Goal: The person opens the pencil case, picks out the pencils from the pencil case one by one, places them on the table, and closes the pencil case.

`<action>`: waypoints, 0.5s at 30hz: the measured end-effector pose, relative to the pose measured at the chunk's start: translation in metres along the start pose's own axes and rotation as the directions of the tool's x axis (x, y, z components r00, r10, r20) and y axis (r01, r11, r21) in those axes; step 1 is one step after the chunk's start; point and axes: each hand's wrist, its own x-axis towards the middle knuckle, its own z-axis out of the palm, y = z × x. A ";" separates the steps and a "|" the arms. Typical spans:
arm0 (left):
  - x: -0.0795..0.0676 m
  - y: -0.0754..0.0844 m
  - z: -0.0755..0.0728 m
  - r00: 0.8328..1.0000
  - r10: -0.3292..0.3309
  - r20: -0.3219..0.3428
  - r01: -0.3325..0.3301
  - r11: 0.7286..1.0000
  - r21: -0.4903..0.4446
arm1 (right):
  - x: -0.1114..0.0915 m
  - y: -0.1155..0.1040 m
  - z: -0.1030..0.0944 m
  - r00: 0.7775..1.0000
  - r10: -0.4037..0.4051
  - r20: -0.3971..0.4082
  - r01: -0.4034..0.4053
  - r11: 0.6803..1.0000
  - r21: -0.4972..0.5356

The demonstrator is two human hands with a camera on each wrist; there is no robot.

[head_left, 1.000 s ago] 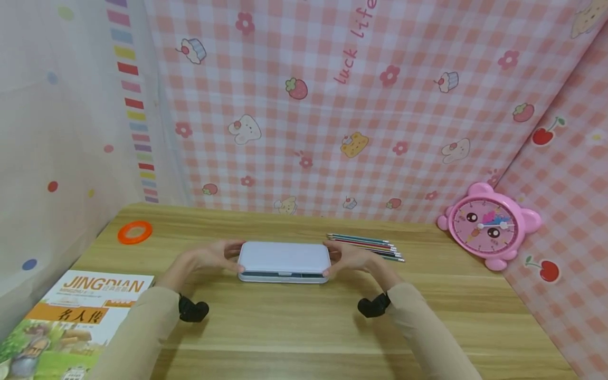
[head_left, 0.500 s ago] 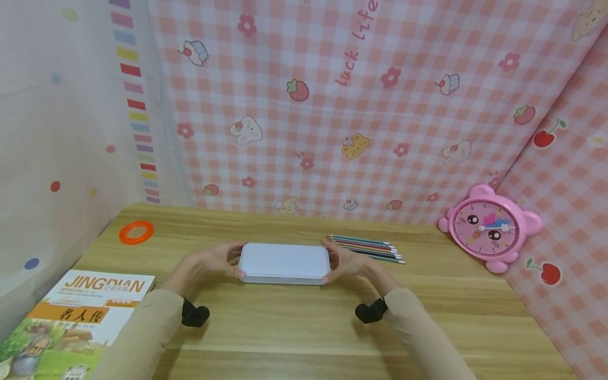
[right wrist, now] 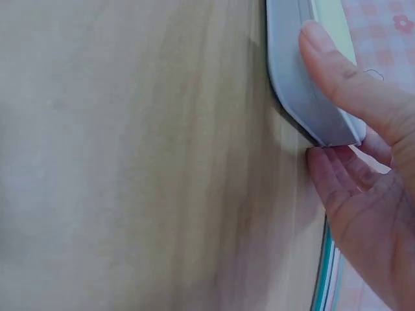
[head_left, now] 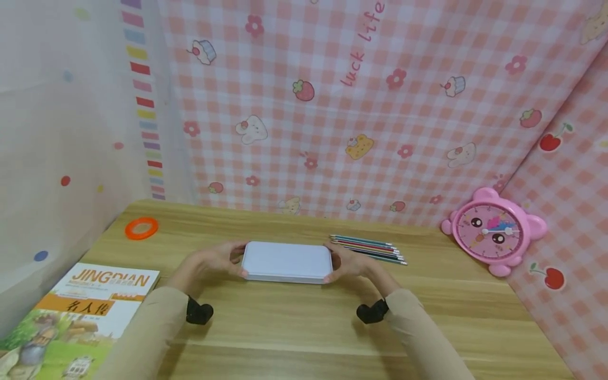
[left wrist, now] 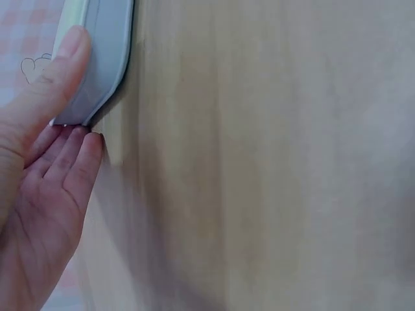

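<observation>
A white pencil case (head_left: 287,261) with its lid down lies on the wooden table, long side toward me in the head view. My left hand (head_left: 222,259) grips its left end, and my right hand (head_left: 349,262) grips the right end. In the left wrist view the thumb (left wrist: 61,61) lies along the front corner of the case (left wrist: 107,52), with the other fingers behind its end. The right wrist view has the thumb (right wrist: 337,68) on the opposite corner of the case (right wrist: 292,65), the fingertips at its end. What is inside the case is hidden.
Several pencils (head_left: 368,249) lie side by side behind the right hand. A pink clock (head_left: 489,232) leans at the right back. On the left are an orange ring (head_left: 141,228) and a book (head_left: 90,311). A checkered cloth (head_left: 328,105) hangs behind the table.
One second ago a dark gap showed along the front under the pencil case's lid. The lid has come down and that gap is gone. Both hands have stayed at the ends.
</observation>
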 end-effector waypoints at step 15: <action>-0.015 0.001 0.013 0.968 -0.061 -0.243 0.115 0.969 0.217 | -0.035 0.023 -0.001 0.975 -0.089 -0.204 0.086 0.996 -0.025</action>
